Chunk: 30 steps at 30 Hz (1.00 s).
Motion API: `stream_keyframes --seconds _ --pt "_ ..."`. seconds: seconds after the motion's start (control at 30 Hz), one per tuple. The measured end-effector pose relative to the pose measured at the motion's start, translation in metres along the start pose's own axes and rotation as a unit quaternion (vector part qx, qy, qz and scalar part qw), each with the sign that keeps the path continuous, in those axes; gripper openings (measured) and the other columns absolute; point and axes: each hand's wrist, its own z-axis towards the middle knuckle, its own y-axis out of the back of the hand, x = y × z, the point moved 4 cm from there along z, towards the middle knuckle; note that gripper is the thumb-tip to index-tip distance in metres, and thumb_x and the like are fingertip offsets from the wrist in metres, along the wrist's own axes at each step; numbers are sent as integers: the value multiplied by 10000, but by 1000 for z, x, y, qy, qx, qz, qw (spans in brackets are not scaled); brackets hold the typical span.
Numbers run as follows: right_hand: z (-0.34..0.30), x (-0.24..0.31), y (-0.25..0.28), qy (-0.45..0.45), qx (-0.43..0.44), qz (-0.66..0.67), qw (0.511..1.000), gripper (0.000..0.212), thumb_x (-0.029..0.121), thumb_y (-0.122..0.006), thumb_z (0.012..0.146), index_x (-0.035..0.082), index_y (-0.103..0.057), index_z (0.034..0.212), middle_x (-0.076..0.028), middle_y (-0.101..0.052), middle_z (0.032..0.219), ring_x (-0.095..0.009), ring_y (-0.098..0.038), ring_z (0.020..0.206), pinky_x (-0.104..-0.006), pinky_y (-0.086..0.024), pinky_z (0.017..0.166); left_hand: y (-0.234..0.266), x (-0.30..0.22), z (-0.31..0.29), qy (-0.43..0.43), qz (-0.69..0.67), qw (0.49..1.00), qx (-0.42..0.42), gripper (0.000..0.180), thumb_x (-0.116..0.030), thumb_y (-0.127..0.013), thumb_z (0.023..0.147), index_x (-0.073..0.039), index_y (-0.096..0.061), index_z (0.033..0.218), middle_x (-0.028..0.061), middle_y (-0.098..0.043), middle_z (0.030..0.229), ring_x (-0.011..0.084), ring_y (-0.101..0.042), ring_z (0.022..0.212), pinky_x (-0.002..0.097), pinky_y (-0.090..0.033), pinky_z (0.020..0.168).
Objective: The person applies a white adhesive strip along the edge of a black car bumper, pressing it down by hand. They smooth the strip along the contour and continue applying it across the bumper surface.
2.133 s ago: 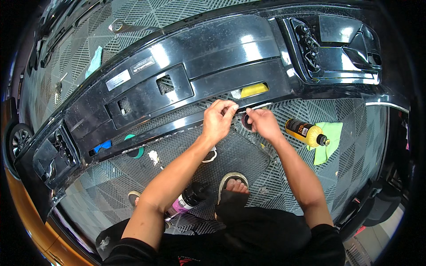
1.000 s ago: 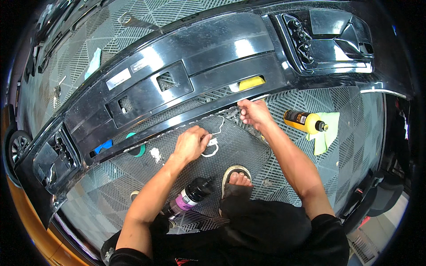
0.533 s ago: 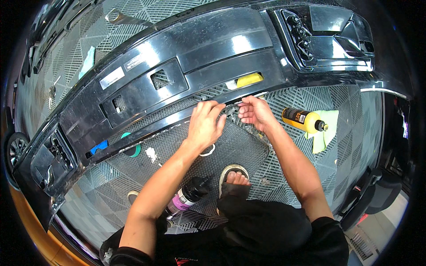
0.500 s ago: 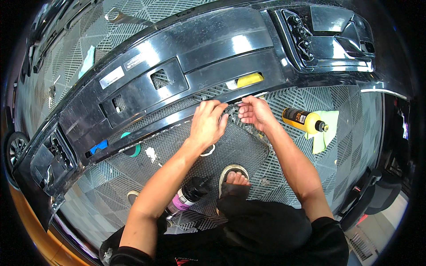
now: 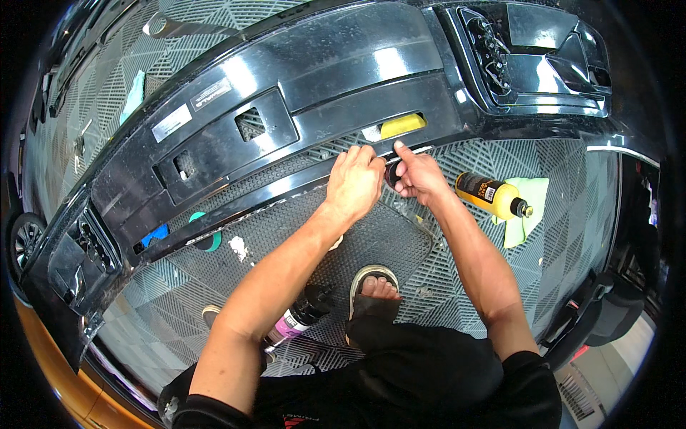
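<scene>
Curling near right grip, left grip meets black bumper.

Car bumper: long, glossy black, dusty specks, spans view in arc from lower left to upper right. Pale labels left of centre, beside recessed panel with square-ish cut-outs. Ragged white line along lower edge. Small dark disc, reddish rim, at lower edge, partly hidden.
</scene>
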Motion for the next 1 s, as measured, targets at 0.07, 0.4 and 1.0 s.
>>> stream_keyframes --seconds 0.07,0.4,1.0 --pt "2 0 1 -3 15 17 1000 490 463 -680 1063 105 -593 740 3 -512 557 -171 -615 514 -332 -511 496 -2 2 2 -11 -16 1000 2 104 -102 -726 885 -31 -750 957 131 -647 1036 329 -635 1033 462 -528 916" --pt "-1 7 0 -36 70 105 991 285 259 -641 1061 61 -627 857 -18 -563 652 -179 -598 582 -346 -491 541 -4 12 3 -23 -127 991 -31 47 -50 -735 908 -14 -714 929 142 -613 992 350 -604 1004 451 -539 914" --pt "5 1 -3 -7 19 85 996 423 359 -675 1075 106 -599 744 4 -503 562 -166 -586 523 -339 -479 492 -9 13 -1 -47 -120 990 -58 74 -81 -752 902 -31 -723 949 130 -607 973 338 -609 994 446 -549 904"
